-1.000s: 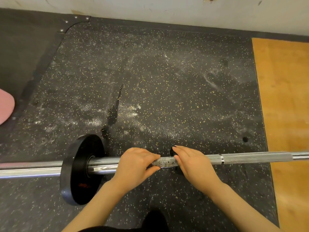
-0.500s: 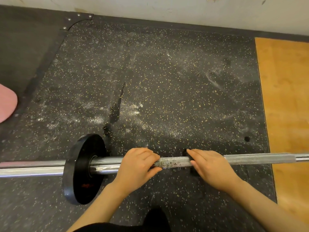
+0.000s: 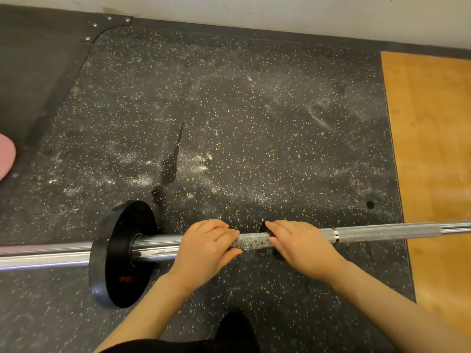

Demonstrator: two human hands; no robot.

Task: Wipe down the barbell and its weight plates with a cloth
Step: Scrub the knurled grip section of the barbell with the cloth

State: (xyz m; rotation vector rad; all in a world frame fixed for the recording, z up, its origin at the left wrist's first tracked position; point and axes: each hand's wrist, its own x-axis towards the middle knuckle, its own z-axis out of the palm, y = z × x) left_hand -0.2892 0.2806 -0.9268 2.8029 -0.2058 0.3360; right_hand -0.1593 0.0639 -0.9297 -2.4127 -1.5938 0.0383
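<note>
A black rubber floor mat (image 3: 229,118) flecked with yellow and dusted with white chalk is filling most of the view, running up to a pale wall (image 3: 254,8) at the far edge. A wooden platform panel (image 3: 433,161) is lying along the mat's right side, and a plain dark mat (image 3: 33,85) is sitting at the far left. The barbell (image 3: 382,234) is lying across the near part of the mat from left edge to right edge, its smooth sleeve at the left and its knurled shaft at the right. A black weight plate (image 3: 114,253) is standing upright on the sleeve, touching the floor. The left hand (image 3: 204,248) is gripping the bar just right of the plate, fingers curled over the top and thumb underneath. The right hand (image 3: 300,244) is wrapping round the shaft just beside it, pressing a dark cloth (image 3: 263,226) against the bar; only a small far edge of the cloth is showing past the fingertips. Between the hands a short speckled stretch of knurling is showing. A pink object (image 3: 6,159) is peeking in at the left edge.
</note>
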